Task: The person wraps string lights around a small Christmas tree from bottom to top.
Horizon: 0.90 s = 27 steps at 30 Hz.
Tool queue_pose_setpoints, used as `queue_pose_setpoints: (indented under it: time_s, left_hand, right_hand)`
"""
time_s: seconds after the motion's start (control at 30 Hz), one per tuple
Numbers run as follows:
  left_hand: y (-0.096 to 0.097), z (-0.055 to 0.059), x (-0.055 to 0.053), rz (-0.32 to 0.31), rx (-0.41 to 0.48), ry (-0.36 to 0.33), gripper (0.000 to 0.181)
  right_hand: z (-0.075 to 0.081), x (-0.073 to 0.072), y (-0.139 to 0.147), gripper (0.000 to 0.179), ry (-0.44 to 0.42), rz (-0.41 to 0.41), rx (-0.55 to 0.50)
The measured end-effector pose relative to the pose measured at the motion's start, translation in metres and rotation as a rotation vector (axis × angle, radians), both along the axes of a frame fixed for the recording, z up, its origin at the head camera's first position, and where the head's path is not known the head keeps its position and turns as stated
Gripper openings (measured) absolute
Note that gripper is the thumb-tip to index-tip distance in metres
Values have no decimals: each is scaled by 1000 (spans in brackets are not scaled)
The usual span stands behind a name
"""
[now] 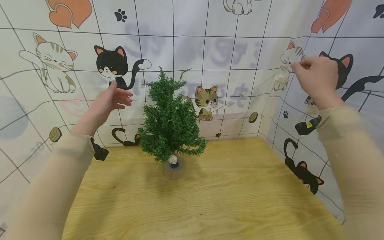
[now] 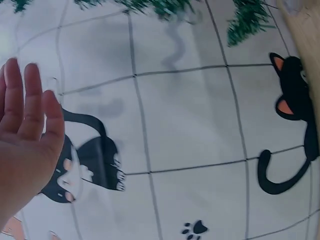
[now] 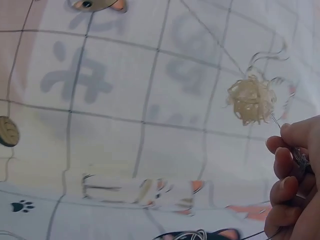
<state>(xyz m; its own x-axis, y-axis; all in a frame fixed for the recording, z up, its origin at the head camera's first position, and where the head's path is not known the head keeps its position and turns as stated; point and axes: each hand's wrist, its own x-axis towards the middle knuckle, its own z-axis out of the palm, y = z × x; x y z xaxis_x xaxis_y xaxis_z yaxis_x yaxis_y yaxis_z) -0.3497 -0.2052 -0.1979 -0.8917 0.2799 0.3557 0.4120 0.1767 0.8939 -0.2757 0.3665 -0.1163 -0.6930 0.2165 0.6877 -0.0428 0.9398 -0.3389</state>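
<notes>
A small green artificial Christmas tree (image 1: pixel 171 116) stands upright on a round base (image 1: pixel 174 171). To its left my left hand (image 1: pixel 106 105) hovers with fingers loosely extended, touching nothing; the left wrist view also shows these fingers (image 2: pixel 33 100) holding nothing. High on the right, my right hand (image 1: pixel 319 78) pinches a thin wire between thumb and fingertips. Just beyond those fingertips hangs a pale woven ball (image 3: pixel 250 101) on the wire, and more wire is bunched inside the curled fingers. From the ball, a faint line stretches toward the tree. Another woven ball (image 1: pixel 173 159) hangs low at the tree's front.
The tree stands on a wood-grain tabletop (image 1: pixel 228 193). A white cloth (image 1: pixel 192 50) printed with cats and grid lines covers the back and the right side. Loops of wire (image 3: pixel 192 235) dangle below my right hand.
</notes>
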Motion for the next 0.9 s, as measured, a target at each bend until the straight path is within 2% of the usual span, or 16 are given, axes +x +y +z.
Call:
queue_pose_setpoints:
  time_s: [0.07,0.17,0.3,0.37,0.5,0.6,0.67,0.73,0.9]
  left_hand:
    - [6,5,6,10,50,35,60]
    - [18,13,20,36,72,95,59]
    - [41,20,42,54,96,188,54]
    - [52,22,54,48,100,242,51]
    - [73,23,79,4,37,310,47]
    - [87,20,94,-62,-46,326,44]
    - [97,17,104,-119,-89,323,38]
    - [107,12,112,-183,-129,320,31]
    - [127,-6,138,-398,-220,313,22]
  right_hand:
    - [5,7,-8,48,46,22,4]
    - [10,20,-22,47,94,61,2]
    - [15,41,-45,45,154,132,-15]
    - [15,53,-58,43,208,194,-12]
    - [12,74,-83,33,350,353,82]
    - [7,88,-100,24,392,448,143]
    - [4,99,-111,19,368,501,143]
    - [-1,109,-120,14,303,567,106]
    - [-22,129,-142,10,67,856,35]
